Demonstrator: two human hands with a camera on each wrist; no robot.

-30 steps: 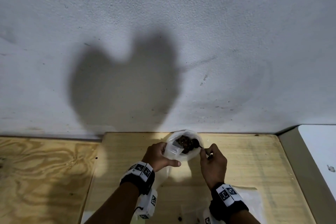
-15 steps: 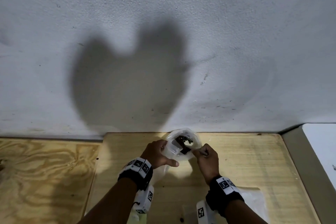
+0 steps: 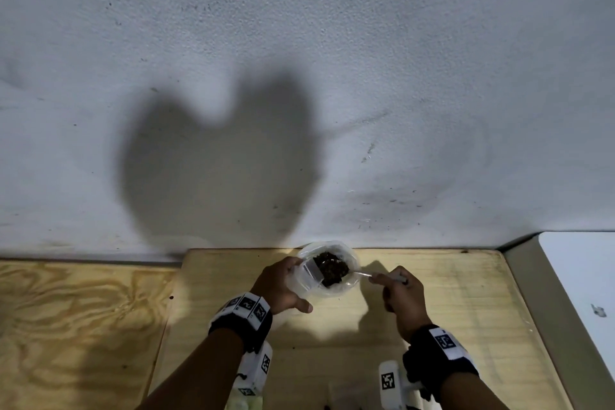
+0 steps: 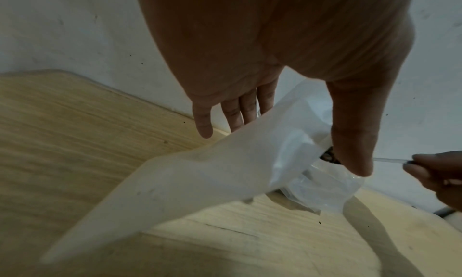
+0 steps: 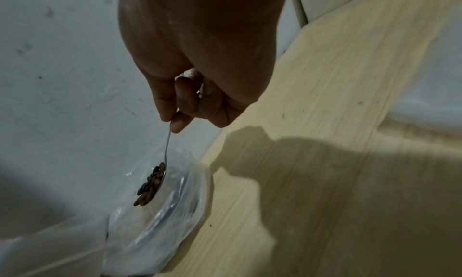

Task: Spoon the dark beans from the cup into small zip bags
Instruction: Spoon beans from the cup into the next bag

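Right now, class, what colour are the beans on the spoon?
Dark brown beans, heaped on the spoon; right wrist view shows them best.

A pale wooden board [image 3: 432, 303] with rounded far corners butts against a white wall [image 3: 299, 60]. It lies on a darker plywood top [image 3: 76, 326] showing to its left. A clear plastic cup [image 3: 346, 286] stands on the board near its far edge. Small dark specks dot the board.

Left hand [image 3: 283, 286] gripping a clear cup [image 3: 327, 268] of dark beans [image 3: 331, 268] at lower centre, right hand [image 3: 399, 296] pinching a spoon [image 3: 362, 274] into it, plywood table [image 3: 449, 293] below, grey wall [image 3: 366, 43] with shadow above
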